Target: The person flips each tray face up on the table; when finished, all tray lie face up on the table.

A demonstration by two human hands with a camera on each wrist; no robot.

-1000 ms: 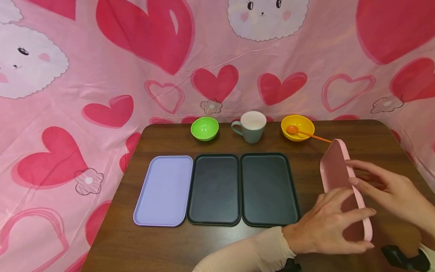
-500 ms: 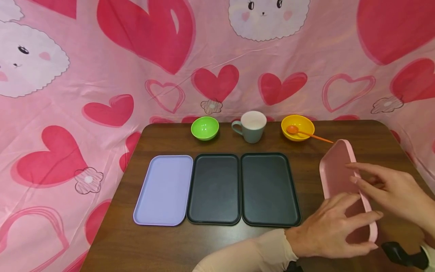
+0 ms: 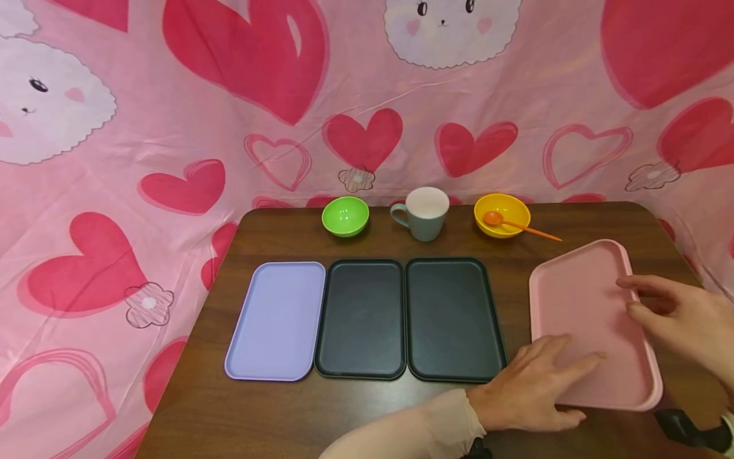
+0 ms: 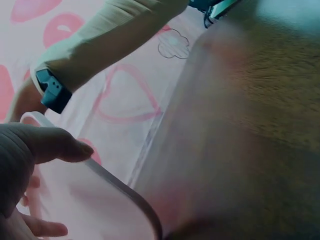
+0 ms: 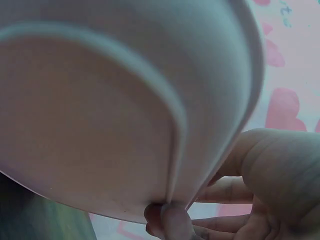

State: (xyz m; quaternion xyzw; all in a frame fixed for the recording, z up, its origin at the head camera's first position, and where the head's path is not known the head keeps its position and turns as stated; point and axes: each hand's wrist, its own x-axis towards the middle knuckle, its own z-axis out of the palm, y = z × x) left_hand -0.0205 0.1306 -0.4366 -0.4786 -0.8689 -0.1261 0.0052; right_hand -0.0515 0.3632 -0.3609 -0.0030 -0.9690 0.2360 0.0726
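Note:
A pink rectangular tray point(image 3: 590, 299) is at the right of the table in the head view, tilted with its inner face up toward me. My right hand point(image 3: 685, 322) pinches its right rim; in the right wrist view, fingertips point(image 5: 170, 220) grip the rim beside the tray's underside. The left hand point(image 3: 530, 386) lies over the near left corner, its fingers spread and fairly straight across the tray's face. From the left wrist, the thumb point(image 4: 67, 145) shows by the tray's edge. Whether the left fingers press on the tray, I cannot tell.
Left of the pink tray lie two black trays point(image 3: 453, 319) point(image 3: 362, 319) and a lilac tray point(image 3: 278, 319), side by side on the brown table point(image 3: 229, 414). Behind them stand a green bowl point(image 3: 345, 217), a grey-green mug point(image 3: 425, 220) and a yellow bowl point(image 3: 510, 231) with an orange spoon point(image 3: 530, 231).
The pink tray has swung from nearly upright to a flatter tilt, its face opening upward. My right hand has moved right with its rim; the left hand has shifted slightly left, fingers off the rim.

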